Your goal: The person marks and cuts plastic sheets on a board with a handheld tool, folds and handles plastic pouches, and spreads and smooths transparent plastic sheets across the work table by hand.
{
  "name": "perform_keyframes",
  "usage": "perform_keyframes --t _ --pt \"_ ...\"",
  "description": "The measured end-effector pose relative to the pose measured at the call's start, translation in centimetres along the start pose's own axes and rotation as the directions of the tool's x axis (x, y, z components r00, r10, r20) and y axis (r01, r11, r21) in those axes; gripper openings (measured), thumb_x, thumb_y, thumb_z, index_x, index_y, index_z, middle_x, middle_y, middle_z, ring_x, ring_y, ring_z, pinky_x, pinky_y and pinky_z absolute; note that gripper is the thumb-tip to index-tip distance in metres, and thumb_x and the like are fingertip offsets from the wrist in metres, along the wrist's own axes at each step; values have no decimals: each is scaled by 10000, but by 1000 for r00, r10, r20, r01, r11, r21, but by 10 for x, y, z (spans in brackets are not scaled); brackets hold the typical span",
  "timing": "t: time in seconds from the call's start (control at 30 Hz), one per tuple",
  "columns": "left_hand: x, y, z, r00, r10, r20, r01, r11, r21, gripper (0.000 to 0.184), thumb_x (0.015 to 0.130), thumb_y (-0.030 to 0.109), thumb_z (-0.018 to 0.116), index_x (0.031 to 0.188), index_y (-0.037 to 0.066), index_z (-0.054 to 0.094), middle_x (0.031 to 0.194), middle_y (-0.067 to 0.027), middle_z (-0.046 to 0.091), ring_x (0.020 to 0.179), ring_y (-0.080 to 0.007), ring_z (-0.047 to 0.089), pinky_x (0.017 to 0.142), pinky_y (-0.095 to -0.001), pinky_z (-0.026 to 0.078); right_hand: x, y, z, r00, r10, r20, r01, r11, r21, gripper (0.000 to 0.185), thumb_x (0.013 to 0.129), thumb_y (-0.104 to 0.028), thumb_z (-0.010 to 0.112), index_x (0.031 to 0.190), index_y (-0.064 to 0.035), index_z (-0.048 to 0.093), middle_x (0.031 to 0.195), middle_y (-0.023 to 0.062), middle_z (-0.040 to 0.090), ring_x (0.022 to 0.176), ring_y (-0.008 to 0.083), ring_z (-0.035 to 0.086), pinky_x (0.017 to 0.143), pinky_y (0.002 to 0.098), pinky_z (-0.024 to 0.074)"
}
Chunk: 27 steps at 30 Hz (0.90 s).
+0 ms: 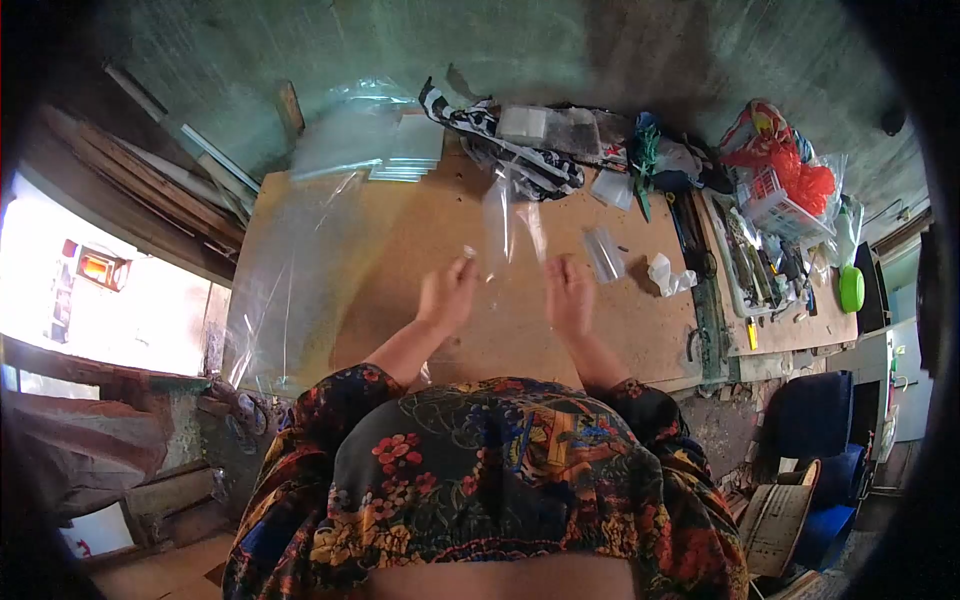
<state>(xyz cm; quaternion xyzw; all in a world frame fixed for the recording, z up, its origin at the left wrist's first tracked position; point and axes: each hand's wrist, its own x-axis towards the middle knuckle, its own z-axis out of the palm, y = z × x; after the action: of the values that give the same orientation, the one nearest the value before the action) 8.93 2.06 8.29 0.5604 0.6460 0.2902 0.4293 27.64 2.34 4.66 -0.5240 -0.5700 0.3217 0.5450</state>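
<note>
Both hands are raised over the brown board tabletop (pixel 400 250), with a clear plastic sheet (pixel 512 225) stretched between them. My left hand (pixel 449 293) pinches its left side near the lower corner, fingers closed. On the other side my right hand (pixel 570 292) is closed on the right edge of the same sheet. The sheet is transparent, so its exact outline is hard to make out. Just right of my right hand lies a small clear plastic piece (pixel 604 254), and beyond it a crumpled white piece (pixel 670 276).
Stacked clear sheets (pixel 408 150) lie at the back left, above a large plastic film (pixel 290 270). A striped cloth (pixel 530 170) is at the back. On the right are a tool tray (pixel 750 270), a white basket (pixel 785 210), a green lid (pixel 851 289) and a blue chair (pixel 810 415).
</note>
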Motion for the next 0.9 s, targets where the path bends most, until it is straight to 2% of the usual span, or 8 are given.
perform_keyframes --t 0.03,0.13,0.27,0.43,0.57,0.63,0.73,0.9 --pt "3 -9 1 971 -13 -240 36 995 93 369 875 333 455 741 15 584 601 -44 535 578 -120 518 565 -294 417 3 14 -2 971 161 -176 -153 987 58 213 858 -167 513 735 6 499 567 41 460 519 112 423 479 283 359" --pt "23 -49 -2 931 -211 -297 116 945 -307 361 874 313 459 692 21 567 580 -61 519 541 -133 488 548 -296 406 3 44 -6 915 356 -187 -343 934 101 205 898 -209 452 755 -61 460 530 -30 373 393 67 345 339 243 278" --pt "31 -67 -5 924 -272 -269 186 934 -306 371 865 315 470 653 23 556 581 -89 541 537 -180 504 552 -311 403 -10 32 7 763 637 -106 -527 710 468 216 895 -214 457 746 -58 446 526 -17 390 372 86 349 325 252 268" --pt "42 -45 -28 952 241 -191 -106 840 532 268 824 282 503 982 67 529 977 -128 570 898 -289 551 711 -390 434 -14 45 19 586 775 -234 -578 603 550 232 894 -209 453 727 -51 431 571 28 447 393 121 415 336 262 330" --pt "1 7 0 835 551 4 -418 629 655 417 807 306 499 1165 111 412 1210 -143 428 1066 -322 456 837 -442 396 -16 55 25 482 839 -253 -480 494 725 212 896 -174 418 735 -37 429 644 65 499 450 156 488 374 272 400" --pt "-20 11 24 921 266 283 -378 780 498 506 831 379 440 1252 115 340 1319 -146 302 1174 -329 357 928 -473 325 -20 69 30 526 837 -150 -533 462 708 152 893 -143 386 810 -23 428 712 89 533 530 189 545 428 278 452" --pt "-20 -15 45 962 218 166 -274 763 586 562 849 427 381 1307 117 279 1363 -148 240 1251 -339 239 989 -499 235 -42 76 42 648 748 143 -686 492 536 125 885 -127 383 857 -20 441 737 83 541 572 199 565 441 270 455" --pt "4 -45 31 959 101 265 -258 703 663 588 861 433 355 1348 140 204 1396 -143 169 1281 -356 157 1019 -521 124 -62 25 24 297 535 791 -859 512 -24 155 841 -144 471 780 -7 509 816 105 611 651 200 604 539 279 474"
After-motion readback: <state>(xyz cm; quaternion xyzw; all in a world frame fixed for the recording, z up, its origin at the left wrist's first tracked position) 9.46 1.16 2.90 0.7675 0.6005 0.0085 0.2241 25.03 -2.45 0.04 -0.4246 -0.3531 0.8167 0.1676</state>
